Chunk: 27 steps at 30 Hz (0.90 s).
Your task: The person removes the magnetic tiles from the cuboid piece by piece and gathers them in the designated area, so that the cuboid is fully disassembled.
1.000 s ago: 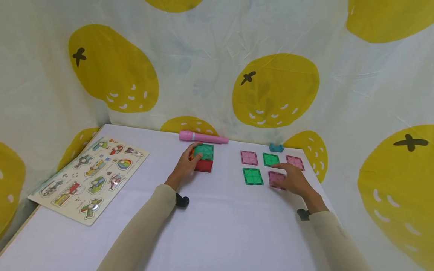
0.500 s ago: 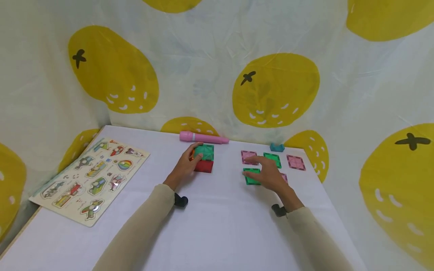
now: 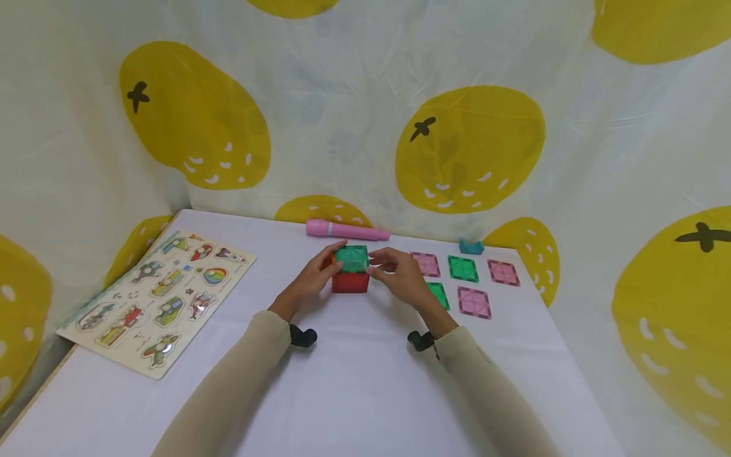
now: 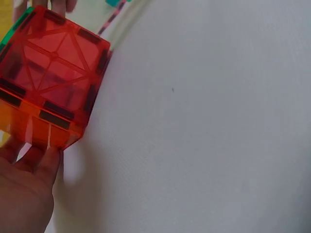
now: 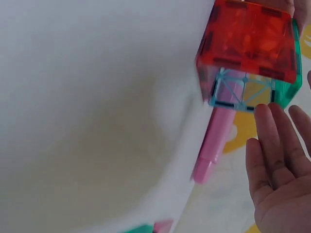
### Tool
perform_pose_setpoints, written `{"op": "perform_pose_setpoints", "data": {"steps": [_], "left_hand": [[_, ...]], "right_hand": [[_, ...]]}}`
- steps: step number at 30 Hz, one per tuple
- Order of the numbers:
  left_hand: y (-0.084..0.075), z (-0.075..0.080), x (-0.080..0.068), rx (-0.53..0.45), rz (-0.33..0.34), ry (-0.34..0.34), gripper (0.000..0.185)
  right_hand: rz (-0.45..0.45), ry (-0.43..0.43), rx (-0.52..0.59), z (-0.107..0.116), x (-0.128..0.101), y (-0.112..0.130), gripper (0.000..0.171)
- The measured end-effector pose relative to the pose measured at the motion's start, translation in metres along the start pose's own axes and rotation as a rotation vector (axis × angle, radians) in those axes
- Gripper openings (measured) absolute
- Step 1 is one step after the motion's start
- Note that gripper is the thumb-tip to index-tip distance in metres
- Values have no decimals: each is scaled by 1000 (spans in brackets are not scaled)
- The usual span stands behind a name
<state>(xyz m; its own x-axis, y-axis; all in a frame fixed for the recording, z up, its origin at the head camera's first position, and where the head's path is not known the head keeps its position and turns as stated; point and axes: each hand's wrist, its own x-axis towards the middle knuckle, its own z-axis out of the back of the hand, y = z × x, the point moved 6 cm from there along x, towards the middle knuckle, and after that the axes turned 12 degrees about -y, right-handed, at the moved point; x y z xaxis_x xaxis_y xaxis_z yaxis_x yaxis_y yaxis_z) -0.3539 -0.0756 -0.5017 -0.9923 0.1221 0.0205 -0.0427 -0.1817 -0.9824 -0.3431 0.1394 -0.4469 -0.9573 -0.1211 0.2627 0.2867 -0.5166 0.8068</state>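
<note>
A small cube of magnetic tiles (image 3: 351, 271), green on top and red in front, stands near the table's back edge. My left hand (image 3: 328, 265) grips its left side, thumb at the top back edge. My right hand (image 3: 381, 263) touches the cube's right side with straight fingers. In the left wrist view the red cube face (image 4: 51, 73) fills the upper left, with my left hand's fingers (image 4: 29, 179) beneath it. The right wrist view shows the cube (image 5: 250, 41) with a light blue side tile, and my right fingers (image 5: 274, 155) close beside it.
Flat tiles lie to the right: pink (image 3: 426, 264), green (image 3: 462, 268), pink (image 3: 504, 272), pink (image 3: 474, 301), and a green one (image 3: 441, 296) partly behind my right hand. A pink pen (image 3: 346, 231) and a small blue piece (image 3: 471, 247) lie at the back. A picture puzzle board (image 3: 157, 298) lies left.
My right hand has moved left from the flat tiles, across the table, to the cube's right side. My left hand has stayed on the cube.
</note>
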Motion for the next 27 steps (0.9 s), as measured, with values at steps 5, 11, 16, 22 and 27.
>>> {"op": "perform_pose_setpoints", "data": {"steps": [5, 11, 16, 22, 27], "left_hand": [[2, 0, -7, -111, -1, 31, 56], [8, 0, -9, -229, 64, 5, 55], [7, -1, -8, -227, 46, 3, 57], [9, -3, -6, -206, 73, 6, 57], [10, -3, -5, -197, 83, 11, 59]], "right_hand": [[-117, -26, 82, -11, 4, -4, 39], [-197, -36, 166, -18, 3, -8, 42], [-216, -49, 212, -20, 4, -11, 42], [-234, -62, 267, -21, 3, -10, 42], [-226, -77, 322, -21, 1, -9, 43]]}}
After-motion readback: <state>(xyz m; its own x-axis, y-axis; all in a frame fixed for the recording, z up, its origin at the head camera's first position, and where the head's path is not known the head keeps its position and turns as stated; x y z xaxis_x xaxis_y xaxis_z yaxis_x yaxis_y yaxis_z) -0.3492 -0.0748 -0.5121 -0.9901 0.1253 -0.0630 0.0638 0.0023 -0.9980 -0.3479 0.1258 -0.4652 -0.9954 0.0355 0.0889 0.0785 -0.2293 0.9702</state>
